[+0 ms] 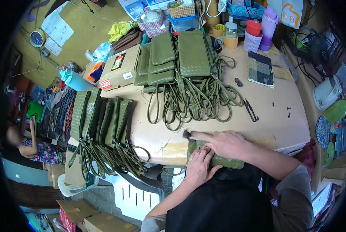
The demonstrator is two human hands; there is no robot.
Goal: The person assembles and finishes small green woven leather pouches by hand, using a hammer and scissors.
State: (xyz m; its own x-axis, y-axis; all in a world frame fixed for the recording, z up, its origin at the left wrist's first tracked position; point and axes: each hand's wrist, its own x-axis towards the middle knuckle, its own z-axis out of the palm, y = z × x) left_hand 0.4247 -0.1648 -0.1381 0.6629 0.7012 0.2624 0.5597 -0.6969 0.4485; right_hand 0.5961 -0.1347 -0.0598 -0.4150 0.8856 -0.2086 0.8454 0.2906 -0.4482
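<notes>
A green woven-pattern pouch [229,162] lies flat at the table's near edge, under both my hands. My left hand [199,167] rests on it with fingers stretched out, pressing it down. Across the pouch reaches my right hand [227,145], its index finger extended towards a small black piece [187,134] at the pouch's far left corner. That piece is blurred, right at the fingertips, and its kind is unclear. A thin green strap [168,170] hangs off the table edge beside my left hand.
Stacked green pouches [194,54] with looped straps lie ahead; more pouches [90,112] stand at the left. Black thread snips [250,111] and a worn notebook [260,69] lie to the right. A white chair [136,197] is below; another person [35,149] is far left.
</notes>
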